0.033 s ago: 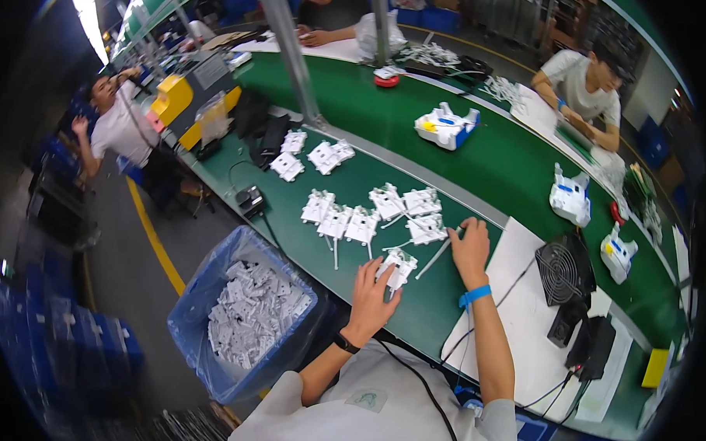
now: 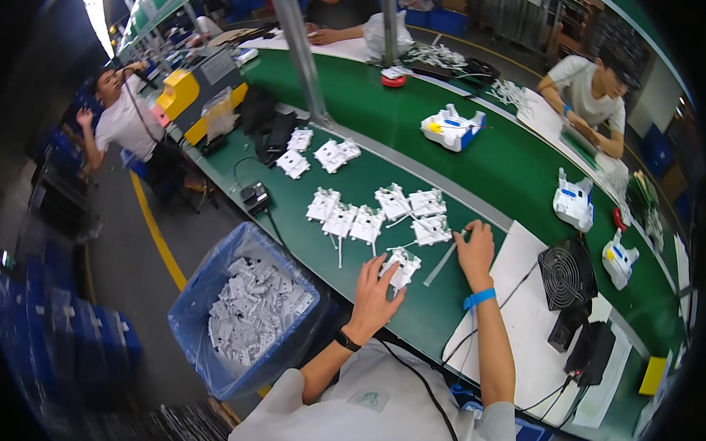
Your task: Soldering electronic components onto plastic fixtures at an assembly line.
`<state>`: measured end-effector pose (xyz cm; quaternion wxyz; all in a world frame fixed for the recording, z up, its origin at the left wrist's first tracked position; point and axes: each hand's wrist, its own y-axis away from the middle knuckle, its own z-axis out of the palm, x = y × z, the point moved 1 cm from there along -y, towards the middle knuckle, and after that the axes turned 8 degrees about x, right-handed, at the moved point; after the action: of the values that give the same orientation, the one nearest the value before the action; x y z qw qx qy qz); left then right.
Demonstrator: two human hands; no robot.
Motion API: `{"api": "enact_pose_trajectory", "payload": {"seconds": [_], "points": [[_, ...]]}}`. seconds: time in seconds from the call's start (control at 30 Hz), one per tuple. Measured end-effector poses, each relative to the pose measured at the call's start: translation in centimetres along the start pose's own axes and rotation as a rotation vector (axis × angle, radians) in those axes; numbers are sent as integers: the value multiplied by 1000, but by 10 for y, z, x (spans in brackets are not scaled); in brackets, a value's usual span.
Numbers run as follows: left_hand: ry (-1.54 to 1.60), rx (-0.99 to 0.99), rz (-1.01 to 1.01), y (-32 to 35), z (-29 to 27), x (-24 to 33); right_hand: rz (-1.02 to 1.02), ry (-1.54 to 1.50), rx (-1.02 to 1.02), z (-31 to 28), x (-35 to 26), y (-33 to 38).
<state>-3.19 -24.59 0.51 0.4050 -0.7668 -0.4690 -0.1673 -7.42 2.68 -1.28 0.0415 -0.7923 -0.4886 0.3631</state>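
Note:
My left hand [image 2: 371, 299] has its thumb and fingers around the near-left side of a white plastic housing part [image 2: 403, 267], which lies on the green bench. In my right hand [image 2: 476, 252] the fingers pinch one end of a thin, pale flat strip [image 2: 443, 264]; its free end slants toward the near left, beside the part. Several similar white parts sit just beyond my hands, including one [image 2: 432, 229] near my right fingertips and another [image 2: 366, 224] farther left. Thin white strips trail from some of them.
A blue-lined bin [image 2: 297, 316] of small white pieces stands left of the bench. More white parts [image 2: 331, 155] lie farther back. At right are a black fan [image 2: 564, 273] and cables on white sheeting. White-and-blue units [image 2: 452, 128] rest on the green belt; co-workers sit beyond.
The view has shifted slightly. The strip in my right hand has swung a little, its free end now nearer me. My left hand stays on the white part.

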Motion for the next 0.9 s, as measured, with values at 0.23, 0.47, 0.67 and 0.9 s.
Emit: {"api": "enact_pose_trajectory", "payload": {"seconds": [0.23, 0.47, 0.67, 0.9], "points": [[-116, 336, 1, -102, -44, -59, 4, -38, -203, -40, 16, 6], [-761, 463, -595, -257, -36, -212, 36, 36, -50, -48, 31, 25], [-891, 397, -707, -285, -21, -276, 89, -120, -69, -53, 33, 28], [-578, 434, -617, -270, -45, -282, 143, -170, -77, -64, 39, 19]]}}
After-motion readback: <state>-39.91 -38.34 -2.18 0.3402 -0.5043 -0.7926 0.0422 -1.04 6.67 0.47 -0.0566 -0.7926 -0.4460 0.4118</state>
